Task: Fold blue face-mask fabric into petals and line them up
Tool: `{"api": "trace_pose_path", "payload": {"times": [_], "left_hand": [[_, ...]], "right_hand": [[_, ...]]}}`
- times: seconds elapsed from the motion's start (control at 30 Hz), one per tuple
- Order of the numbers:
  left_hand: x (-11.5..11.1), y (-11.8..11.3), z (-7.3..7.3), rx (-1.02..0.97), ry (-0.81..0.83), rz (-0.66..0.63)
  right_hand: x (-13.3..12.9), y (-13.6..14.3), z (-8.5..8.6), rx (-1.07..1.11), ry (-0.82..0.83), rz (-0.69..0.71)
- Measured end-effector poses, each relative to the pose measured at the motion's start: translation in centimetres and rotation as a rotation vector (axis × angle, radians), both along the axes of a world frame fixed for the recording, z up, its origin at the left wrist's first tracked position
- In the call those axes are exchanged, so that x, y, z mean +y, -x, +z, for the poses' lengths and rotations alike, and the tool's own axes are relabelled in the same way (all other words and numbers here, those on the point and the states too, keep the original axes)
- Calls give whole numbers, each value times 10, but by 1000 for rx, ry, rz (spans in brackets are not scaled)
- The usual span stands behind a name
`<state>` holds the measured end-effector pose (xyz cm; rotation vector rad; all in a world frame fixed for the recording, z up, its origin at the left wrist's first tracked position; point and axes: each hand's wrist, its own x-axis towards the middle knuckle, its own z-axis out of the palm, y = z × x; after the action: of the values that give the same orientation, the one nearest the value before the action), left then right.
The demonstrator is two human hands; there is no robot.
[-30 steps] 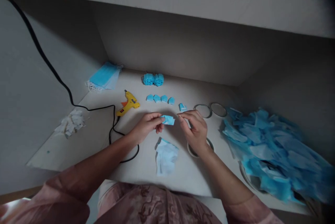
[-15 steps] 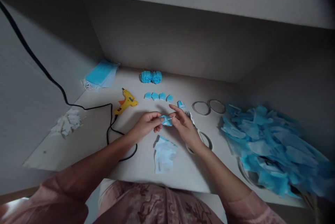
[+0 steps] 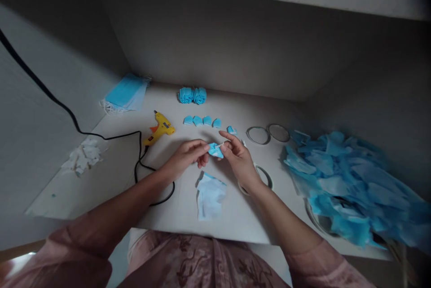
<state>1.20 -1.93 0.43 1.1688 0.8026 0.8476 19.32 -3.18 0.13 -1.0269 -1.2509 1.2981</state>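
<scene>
Between my two hands is a small folded piece of blue and white mask fabric (image 3: 215, 150). My left hand (image 3: 190, 155) pinches its left end between thumb and fingers. At the right end, my right hand (image 3: 238, 160) grips it with thumb and fingertips, the index finger raised. Below them on the table lies a flat pale blue-white fabric piece (image 3: 211, 197). Scissors (image 3: 264, 177) with white handles rest partly hidden beneath my right hand. Beyond the hands sit several small folded blue pieces (image 3: 197, 121) in a row, with another folded piece (image 3: 231, 130) to their right.
A yellow glue gun (image 3: 160, 128) with a black cord (image 3: 111, 137) lies left. Behind are blue face masks (image 3: 124, 92) and two blue fabric rolls (image 3: 192, 95). Two thin rings (image 3: 258, 135) lie right of centre, near a heap of blue fabric (image 3: 350, 184). White scraps (image 3: 82, 157) lie far left.
The folded piece has been turned slightly and bent between my fingers, showing a more crumpled shape. Both hands keep hold of it. The camera view has shifted a little.
</scene>
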Motion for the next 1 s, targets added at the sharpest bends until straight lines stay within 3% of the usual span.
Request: {"api": "trace_pose_path", "payload": {"times": [0.2, 1.0], "left_hand": [[-3, -4, 1, 87, 6, 5], [-5, -6, 4, 98, 2, -15]], "right_hand": [[-2, 1, -1, -32, 29, 11], [-2, 4, -1, -37, 28, 15]]}}
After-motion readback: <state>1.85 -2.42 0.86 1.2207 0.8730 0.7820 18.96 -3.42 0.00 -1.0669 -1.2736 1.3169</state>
